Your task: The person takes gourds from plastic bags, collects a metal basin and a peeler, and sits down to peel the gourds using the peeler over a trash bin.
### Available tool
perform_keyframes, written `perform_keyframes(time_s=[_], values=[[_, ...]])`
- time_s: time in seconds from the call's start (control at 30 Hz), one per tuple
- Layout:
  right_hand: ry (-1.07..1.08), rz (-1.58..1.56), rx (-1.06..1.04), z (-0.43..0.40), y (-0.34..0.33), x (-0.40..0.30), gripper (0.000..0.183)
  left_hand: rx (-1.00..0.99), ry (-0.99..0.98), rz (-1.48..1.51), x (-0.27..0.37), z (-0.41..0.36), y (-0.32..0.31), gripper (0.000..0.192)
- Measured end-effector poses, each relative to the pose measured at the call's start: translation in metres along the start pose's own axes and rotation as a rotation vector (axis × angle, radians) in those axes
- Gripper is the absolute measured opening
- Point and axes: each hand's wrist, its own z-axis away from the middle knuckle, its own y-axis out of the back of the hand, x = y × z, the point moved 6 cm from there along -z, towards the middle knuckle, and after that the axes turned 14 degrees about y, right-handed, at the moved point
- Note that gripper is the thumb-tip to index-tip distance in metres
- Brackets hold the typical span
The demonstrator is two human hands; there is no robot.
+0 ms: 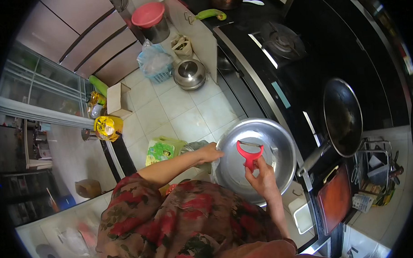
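Observation:
A large stainless steel basin (275,143) lies in front of me beside the stove counter, its hollow facing up. Over the basin, my right hand (263,180) holds a red Y-shaped peeler (250,154) by its handle, with the metal blade pointing away from me. My left hand (210,153) is at the basin's left rim, fingers bent down onto it; whether they grip the rim firmly is hard to tell. A greyish plastic bag (195,146) lies just beyond and under my left wrist.
On the right counter stand a wok (343,117) with its handle towards me, a gas burner (282,41) and a reddish cutting board (335,199). A green gourd (211,14) lies farther back. On the floor are a lidded steel pot (190,75), a blue basket (158,74) and a green package (161,151).

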Motion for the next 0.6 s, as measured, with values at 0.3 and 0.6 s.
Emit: perform_keyframes(time_s=[0.3, 0.6], values=[[0.186, -0.072, 0.071, -0.162, -0.032, 0.009, 0.019, 0.118, 0.007, 0.249, 0.007, -0.027, 0.141, 0.065], [0.164, 0.096, 0.422, -0.336, -0.011, 0.047, 0.026, 0.216, 0.044, 0.566, 0.008, -0.057, 0.258, 0.041]])
